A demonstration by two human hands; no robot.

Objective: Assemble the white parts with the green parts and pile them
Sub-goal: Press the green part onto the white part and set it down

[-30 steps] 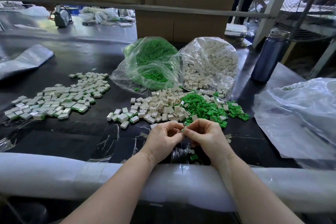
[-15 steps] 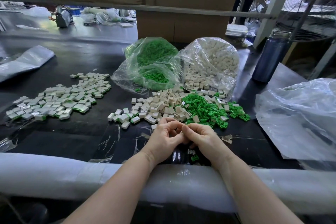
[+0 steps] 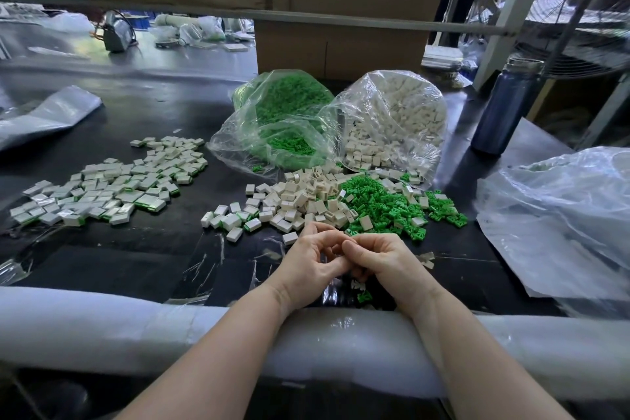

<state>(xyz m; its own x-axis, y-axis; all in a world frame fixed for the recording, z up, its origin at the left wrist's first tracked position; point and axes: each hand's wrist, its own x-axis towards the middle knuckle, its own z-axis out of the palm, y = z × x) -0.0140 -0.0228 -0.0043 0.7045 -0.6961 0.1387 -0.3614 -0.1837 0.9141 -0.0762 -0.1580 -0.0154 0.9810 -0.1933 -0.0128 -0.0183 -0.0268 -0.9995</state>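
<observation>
Both hands, left hand (image 3: 312, 257) and right hand (image 3: 385, 259), are pressed together near the table's front edge, fingers curled around something small, probably hidden parts. Loose white parts (image 3: 306, 196) and green parts (image 3: 381, 204) lie just beyond.

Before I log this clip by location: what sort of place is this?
Likely a factory assembly bench: bulk bags of green parts and white parts, cardboard cartons behind, and a pile of assembled pieces.

Two bags of parts (image 3: 283, 119) (image 3: 392, 119) are set side by side at the far middle of the table (image 3: 136, 249), with loose parts (image 3: 341, 201) spilled just before them. Assembled pieces (image 3: 112, 187) are spread to the left, a bottle (image 3: 508, 106) is stood far right, and an empty bag (image 3: 559, 222) is laid near right.
</observation>
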